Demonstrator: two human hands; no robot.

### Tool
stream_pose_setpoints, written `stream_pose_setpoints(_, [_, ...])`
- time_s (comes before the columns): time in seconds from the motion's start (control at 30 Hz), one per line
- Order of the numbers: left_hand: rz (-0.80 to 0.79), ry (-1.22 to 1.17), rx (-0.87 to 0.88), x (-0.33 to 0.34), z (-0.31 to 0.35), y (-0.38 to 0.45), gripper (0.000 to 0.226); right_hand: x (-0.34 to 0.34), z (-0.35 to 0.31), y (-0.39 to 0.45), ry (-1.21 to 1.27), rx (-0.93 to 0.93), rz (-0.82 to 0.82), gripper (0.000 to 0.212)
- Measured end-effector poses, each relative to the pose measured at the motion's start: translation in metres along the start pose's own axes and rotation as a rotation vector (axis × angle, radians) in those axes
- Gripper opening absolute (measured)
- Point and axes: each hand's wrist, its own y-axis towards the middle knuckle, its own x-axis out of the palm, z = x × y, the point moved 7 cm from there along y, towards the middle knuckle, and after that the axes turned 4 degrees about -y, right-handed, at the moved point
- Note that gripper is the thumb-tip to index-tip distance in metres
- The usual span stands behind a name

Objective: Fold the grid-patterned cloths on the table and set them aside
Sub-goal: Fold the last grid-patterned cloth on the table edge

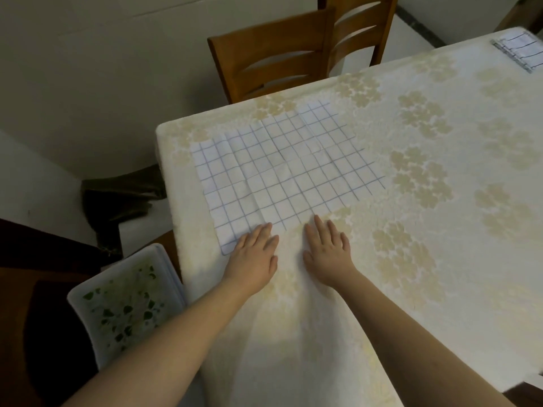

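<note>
A white cloth with a blue grid (289, 171) lies spread flat on the table near its left end, with faint crease lines across it. My left hand (254, 255) lies flat, its straight fingers resting on the cloth's near edge by the near left corner. My right hand (327, 249) lies flat beside it, fingertips touching the same near edge, the palm on the tablecloth. A second grid-patterned cloth (520, 49), folded small, sits at the far right of the table.
The table wears a cream tablecloth with pale floral patches (426, 177). Two wooden chairs (273, 51) stand at the far side. A white stool with green leaf print (123, 306) stands at the table's left edge, near a dark object on the floor (123, 195).
</note>
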Motion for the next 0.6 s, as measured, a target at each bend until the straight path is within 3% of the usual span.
stream_pose_setpoints(0.33, [-0.069,0.054,-0.012,-0.001,0.008,0.01,0.062,-0.007,-0.005,0.018,-0.022,-0.058,0.106,0.069])
stream_pose_setpoints(0.6, [-0.085,0.069,0.118,-0.006,0.028,-0.032,0.061,-0.002,-0.002,-0.031,-0.136,-0.122,0.204,0.058])
